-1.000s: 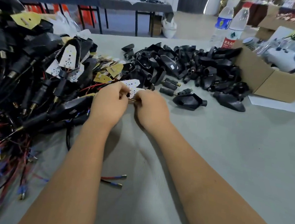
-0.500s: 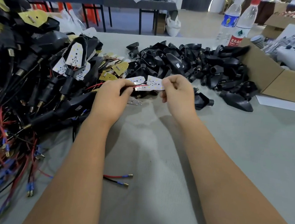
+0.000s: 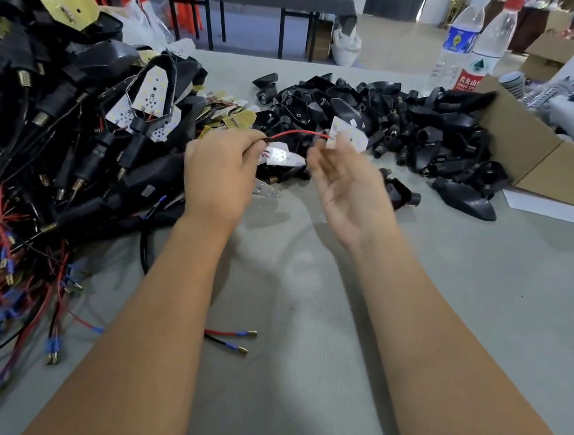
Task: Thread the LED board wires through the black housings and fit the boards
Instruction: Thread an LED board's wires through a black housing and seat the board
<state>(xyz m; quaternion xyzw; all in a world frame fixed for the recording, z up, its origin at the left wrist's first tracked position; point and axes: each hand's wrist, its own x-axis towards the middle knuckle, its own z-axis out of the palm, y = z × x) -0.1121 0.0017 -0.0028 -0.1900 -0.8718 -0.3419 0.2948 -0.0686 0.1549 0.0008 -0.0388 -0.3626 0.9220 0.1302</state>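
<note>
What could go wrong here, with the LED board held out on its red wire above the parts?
1. The right hand pinches the LED board only at the fingertips; it might slip into the pile of black housings.
2. The left hand grips the red wire, which looks taut; pulling further apart could strain its joint at the board.

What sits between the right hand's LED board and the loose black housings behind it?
Nothing visible. The board is held up at the right hand fingertips, and the housings lie directly behind it.
</note>
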